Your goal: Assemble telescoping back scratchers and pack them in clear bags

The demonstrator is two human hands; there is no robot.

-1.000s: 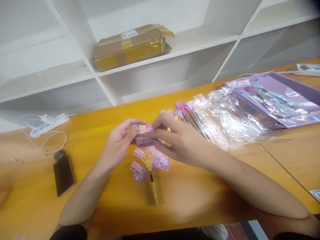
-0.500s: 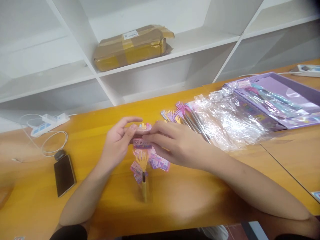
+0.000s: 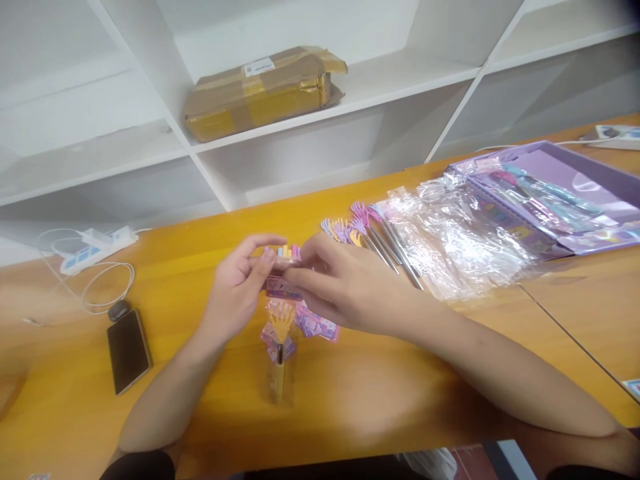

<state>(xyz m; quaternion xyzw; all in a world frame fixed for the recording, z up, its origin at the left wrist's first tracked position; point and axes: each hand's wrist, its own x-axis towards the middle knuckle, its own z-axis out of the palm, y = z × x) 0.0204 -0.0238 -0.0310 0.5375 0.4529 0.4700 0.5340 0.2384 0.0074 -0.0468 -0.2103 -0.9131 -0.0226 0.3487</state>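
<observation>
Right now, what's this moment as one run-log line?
left hand: at pink card, grip unclear | right hand: same | yellow scratcher: below hands | phone: on table, left

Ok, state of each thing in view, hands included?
Left hand: closed on the pink card
Right hand: fingertips at the same card, exact grip unclear
Pink card: held up between the hands
Yellow scratcher: clear-wrapped
Loose cards: scattered, overlapping
Other scratchers: bunched together
Clear bags: crumpled, heaped
Purple box: open
Phone: screen dark
Cardboard box: taped, right end ragged
</observation>
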